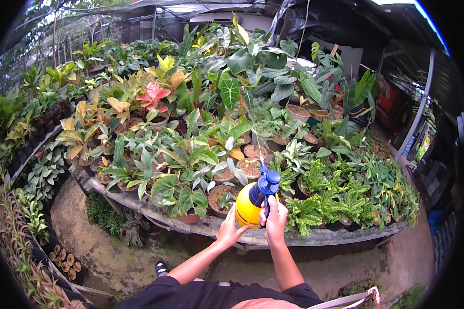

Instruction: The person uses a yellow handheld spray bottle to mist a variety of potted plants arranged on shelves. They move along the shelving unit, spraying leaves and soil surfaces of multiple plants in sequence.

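Note:
Over the front edge of a plant bench I hold a pump spray bottle [247, 209] with a yellow tank and a blue head. My right hand [275, 222] is wrapped round its blue handle, below the round pump knob. Against the tank's lower left side, my left hand [229, 230] supports it with thumb and fingers. The nozzle [263, 166] points away from me, and a pale streak of spray shows ahead of it. Just beyond are brown-filled pots [249, 167]. A small potted plant [225, 200] stands left of the tank, and bright green ferny plants [317, 203] grow to the right.
Many potted foliage plants crowd the curved bench [154, 210], including a pink-leaved one [152, 96] farther back. More plants line the left side. A metal post [420, 105] rises at the right. Mossy ground [108, 252] lies below the bench.

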Motion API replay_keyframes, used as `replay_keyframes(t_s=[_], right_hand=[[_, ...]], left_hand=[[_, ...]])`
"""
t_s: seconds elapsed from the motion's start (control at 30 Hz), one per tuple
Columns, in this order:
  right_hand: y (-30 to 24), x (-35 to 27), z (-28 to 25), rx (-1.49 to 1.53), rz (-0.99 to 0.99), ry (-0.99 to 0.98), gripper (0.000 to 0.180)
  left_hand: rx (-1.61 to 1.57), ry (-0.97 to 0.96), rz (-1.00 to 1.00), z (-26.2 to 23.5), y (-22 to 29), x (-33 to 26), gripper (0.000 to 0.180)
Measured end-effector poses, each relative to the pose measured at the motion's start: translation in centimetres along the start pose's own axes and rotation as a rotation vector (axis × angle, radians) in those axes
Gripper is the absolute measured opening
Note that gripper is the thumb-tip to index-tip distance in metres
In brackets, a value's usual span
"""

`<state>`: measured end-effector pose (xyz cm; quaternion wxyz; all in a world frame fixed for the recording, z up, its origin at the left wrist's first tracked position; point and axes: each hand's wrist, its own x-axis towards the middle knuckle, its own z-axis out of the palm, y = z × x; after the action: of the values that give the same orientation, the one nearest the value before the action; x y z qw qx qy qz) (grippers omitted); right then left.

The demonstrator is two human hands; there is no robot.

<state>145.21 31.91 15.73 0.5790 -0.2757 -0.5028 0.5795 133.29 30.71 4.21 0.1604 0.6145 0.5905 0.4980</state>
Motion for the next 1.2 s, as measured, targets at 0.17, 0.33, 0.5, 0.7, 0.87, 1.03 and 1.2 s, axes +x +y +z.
replay_keyframes(t_s=[0.17,0.33,0.5,0.7,0.87,1.03,1.2], right_hand=[[0.5,0.1,0.0,-0.047,-0.003,-0.024,0.034],[0.7,0.1,0.3,-0.028,0.016,-0.030,0.033],[0.9,0.2,0.2,-0.017,0.020,-0.037,0.033],[0.9,-0.2,-0.1,0.033,0.022,0.017,0.033],[0.6,-0.4,-0.9,0.041,0.013,0.108,0.032],[0.4,-0.5,-1.4,-0.021,-0.004,0.126,0.035],[0.6,-0.7,-2.0,-0.015,0.019,0.114,0.035]], left_hand=[[-0.009,0.032,-0.017,0.3,-0.5,-0.5,0.091],[-0.028,0.053,-0.027,0.0,-0.3,-0.9,0.091],[-0.001,0.054,-0.011,-0.2,-0.7,-0.6,0.090],[0.007,0.021,0.015,0.0,-1.1,-0.3,0.090],[-0.020,-0.056,0.023,0.7,-0.6,0.0,0.090],[-0.024,-0.053,0.047,1.7,-0.5,0.1,0.090],[0.008,-0.024,0.056,2.0,-0.2,-0.6,0.089]])
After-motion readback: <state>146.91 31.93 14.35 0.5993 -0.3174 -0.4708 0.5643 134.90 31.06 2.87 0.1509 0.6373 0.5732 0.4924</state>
